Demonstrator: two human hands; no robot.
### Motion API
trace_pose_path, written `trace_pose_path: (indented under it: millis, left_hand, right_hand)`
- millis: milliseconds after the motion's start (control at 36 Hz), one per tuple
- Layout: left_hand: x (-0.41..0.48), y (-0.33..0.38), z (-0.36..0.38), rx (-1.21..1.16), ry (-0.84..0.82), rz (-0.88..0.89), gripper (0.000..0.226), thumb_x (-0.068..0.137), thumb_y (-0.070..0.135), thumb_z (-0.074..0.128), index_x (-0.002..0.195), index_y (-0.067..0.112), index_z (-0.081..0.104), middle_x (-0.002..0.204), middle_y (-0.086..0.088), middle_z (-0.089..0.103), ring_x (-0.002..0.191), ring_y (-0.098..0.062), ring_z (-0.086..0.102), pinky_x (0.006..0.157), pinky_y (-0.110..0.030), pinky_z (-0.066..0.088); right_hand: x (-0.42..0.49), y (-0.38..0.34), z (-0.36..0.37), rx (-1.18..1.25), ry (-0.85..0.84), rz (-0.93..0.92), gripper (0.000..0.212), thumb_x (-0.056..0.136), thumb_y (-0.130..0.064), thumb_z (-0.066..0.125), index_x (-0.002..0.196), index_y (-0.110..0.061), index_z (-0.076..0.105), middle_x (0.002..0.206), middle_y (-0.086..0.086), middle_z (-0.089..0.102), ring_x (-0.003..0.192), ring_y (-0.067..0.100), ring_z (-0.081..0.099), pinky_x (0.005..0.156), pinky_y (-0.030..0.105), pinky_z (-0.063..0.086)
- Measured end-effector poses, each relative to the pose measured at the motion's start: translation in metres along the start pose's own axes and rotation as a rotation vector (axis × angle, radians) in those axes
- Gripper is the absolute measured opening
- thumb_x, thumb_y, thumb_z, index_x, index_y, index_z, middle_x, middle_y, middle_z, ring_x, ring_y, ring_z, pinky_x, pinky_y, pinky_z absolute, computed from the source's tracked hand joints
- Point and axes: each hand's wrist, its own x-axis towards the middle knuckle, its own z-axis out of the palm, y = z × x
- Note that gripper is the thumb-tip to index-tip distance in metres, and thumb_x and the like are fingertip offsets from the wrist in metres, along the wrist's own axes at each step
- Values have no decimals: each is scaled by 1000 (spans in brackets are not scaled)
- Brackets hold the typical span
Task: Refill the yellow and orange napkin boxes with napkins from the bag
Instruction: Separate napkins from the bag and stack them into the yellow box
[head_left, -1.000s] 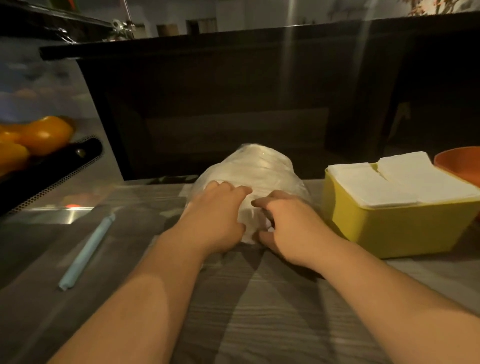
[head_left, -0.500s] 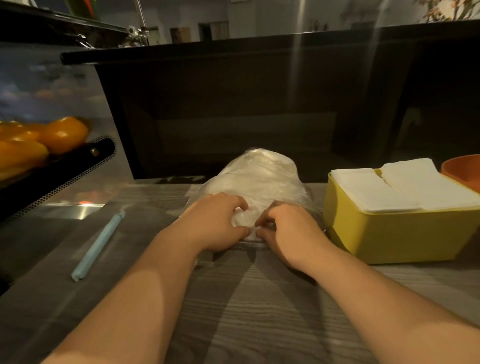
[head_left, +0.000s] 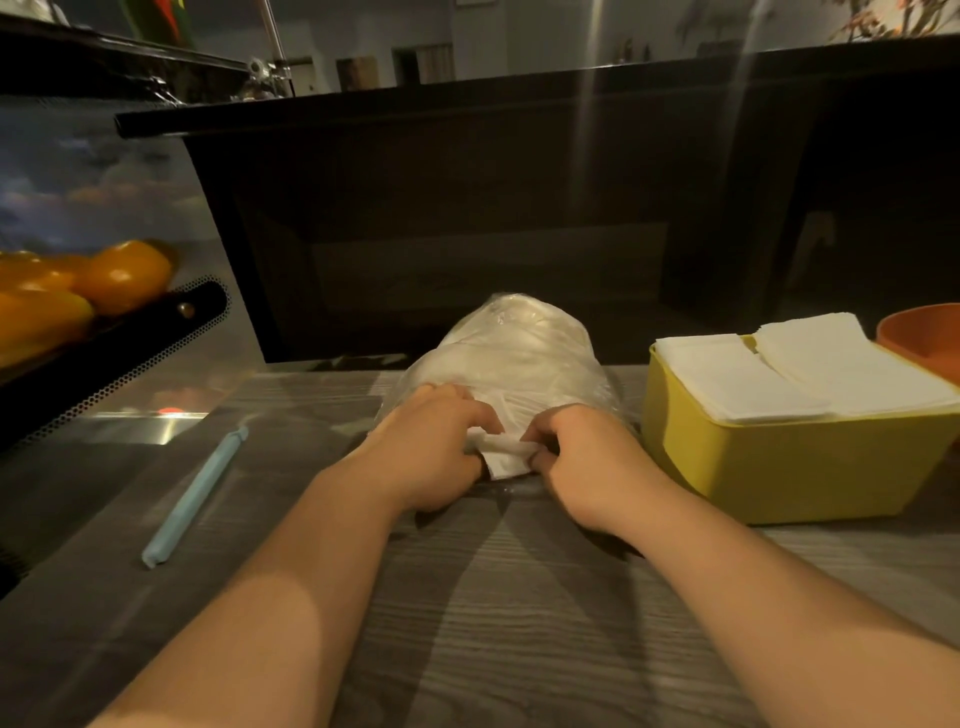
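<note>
A clear plastic bag full of white napkins lies on the wooden table, its mouth facing me. My left hand and my right hand both pinch the bag's near end, where a folded white bit shows between the fingers. Just right of the bag stands the yellow napkin box, with two stacks of white napkins heaped above its rim. Only the rim of the orange box shows at the far right edge.
A pale blue bag-sealing stick lies on the table to the left. Orange fruits sit on a black perforated tray at far left. A dark counter front rises right behind the bag.
Both hands have slid back from the bag's top to its near end and now pinch it together. The head view has shifted a little, so everything sits further right.
</note>
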Motion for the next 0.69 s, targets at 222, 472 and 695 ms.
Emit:
trace_pose_path:
  millis: [222,472,695]
  left_hand:
    - [0,0,-2,-253,104,54,11,87,42,69,85,31,70,89,11,66,89,-10,61,80,-41,56]
    - [-6,12,-14,-925,263,-8,14,92,18,73,101,28,72,94,4,77,90,-15,75,79,-38,61]
    - [-11,9,-33,-1664,310,-89,32,91,16,58,122,12,66,106,-11,77,98,-29,75,76,-41,62]
  right_hand:
    - [2,3,-5,294,106,-41,15,99,-22,56,107,-28,68,91,-7,65,83,11,60,63,20,42]
    - [-6,-6,-19,1046,274,-6,20,103,-26,51,106,-21,70,94,2,73,89,15,66,72,26,49]
    - [-4,-3,-11,639,371,-74,26,100,-8,54,105,-33,62,106,-11,66,102,4,62,85,17,52]
